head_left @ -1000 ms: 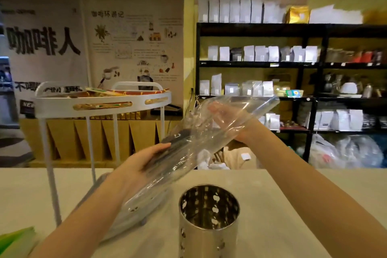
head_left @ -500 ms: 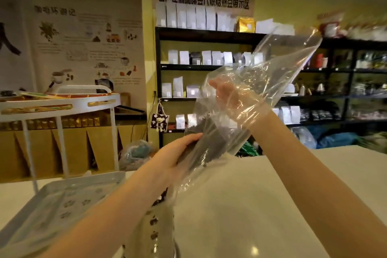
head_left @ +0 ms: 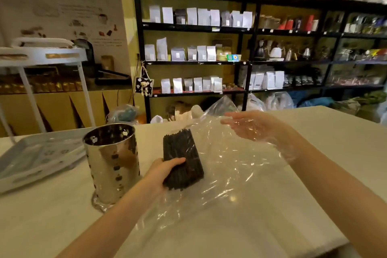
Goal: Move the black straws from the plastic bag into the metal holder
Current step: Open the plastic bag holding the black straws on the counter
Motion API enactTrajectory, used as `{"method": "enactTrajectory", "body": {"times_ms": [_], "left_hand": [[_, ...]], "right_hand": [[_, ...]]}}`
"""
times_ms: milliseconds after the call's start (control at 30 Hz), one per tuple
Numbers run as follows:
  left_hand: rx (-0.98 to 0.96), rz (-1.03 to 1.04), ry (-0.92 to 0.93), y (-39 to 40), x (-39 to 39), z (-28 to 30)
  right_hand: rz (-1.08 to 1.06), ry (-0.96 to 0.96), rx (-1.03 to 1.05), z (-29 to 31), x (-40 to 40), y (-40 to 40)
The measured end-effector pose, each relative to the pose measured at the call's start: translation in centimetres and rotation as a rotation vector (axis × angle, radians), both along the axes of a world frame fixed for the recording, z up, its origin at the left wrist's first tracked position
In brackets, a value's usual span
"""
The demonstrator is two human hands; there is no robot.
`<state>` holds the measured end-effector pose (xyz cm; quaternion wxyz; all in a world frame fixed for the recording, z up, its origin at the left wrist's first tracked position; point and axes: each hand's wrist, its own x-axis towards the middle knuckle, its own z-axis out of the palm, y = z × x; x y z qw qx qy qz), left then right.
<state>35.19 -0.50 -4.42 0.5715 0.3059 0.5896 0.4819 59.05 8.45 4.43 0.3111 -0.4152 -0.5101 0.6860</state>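
A thick bundle of black straws (head_left: pixel 181 157) stands tilted on the white counter, still wrapped in the clear plastic bag (head_left: pixel 230 165). My left hand (head_left: pixel 165 170) grips the bundle low down through the plastic. My right hand (head_left: pixel 253 125) is inside the bag's open end, fingers spread flat, holding nothing. The metal holder (head_left: pixel 112 163), a shiny perforated cylinder, stands upright just left of the straws, with nothing showing above its rim.
A white two-tier rack (head_left: pixel 41 56) with a flat tray base (head_left: pixel 35 157) stands at the left of the counter (head_left: pixel 240 226). Black shelves with white pouches (head_left: pixel 199 52) line the back wall beyond the counter's far edge.
The bag and straws came down from chest height onto the counter. My right hand lowered and opened flat inside the bag. The camera swung, so the holder now shows at the left.
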Motion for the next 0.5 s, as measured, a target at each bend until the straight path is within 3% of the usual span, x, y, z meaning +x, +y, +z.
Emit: {"method": "enactTrajectory", "body": {"times_ms": [233, 500], "left_hand": [[0.055, 0.053, 0.218, -0.6, -0.3, -3.0], [0.172, 0.083, 0.558, 0.0, 0.3, -3.2]], "right_hand": [[-0.037, -0.289, 0.022, -7.0, 2.0, -0.2], [-0.478, -0.347, 0.176, -11.9, -0.7, 1.1]]}}
